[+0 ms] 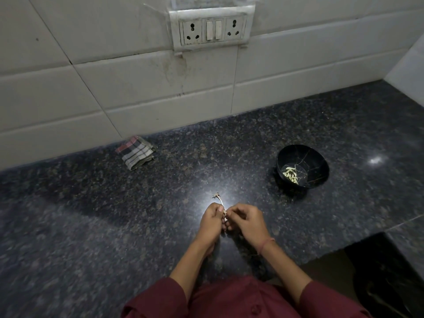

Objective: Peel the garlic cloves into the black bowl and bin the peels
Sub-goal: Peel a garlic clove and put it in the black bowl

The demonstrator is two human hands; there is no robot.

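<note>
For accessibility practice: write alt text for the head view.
A left hand and right hand pinch a pale garlic piece over a dark speckled stone counter. A round black bowl of peeled cloves sits right; a folded checked cloth lies left.

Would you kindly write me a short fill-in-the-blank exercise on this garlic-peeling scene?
1. The bowl holding the peeled cloves is ____ in colour.
2. The folded checked cloth lies to the bowl's ____ side.
3. The left hand and right hand both pinch a piece of ____.
4. The wall panel has ____ sockets.
Missing words: black; left; garlic; two.
</note>
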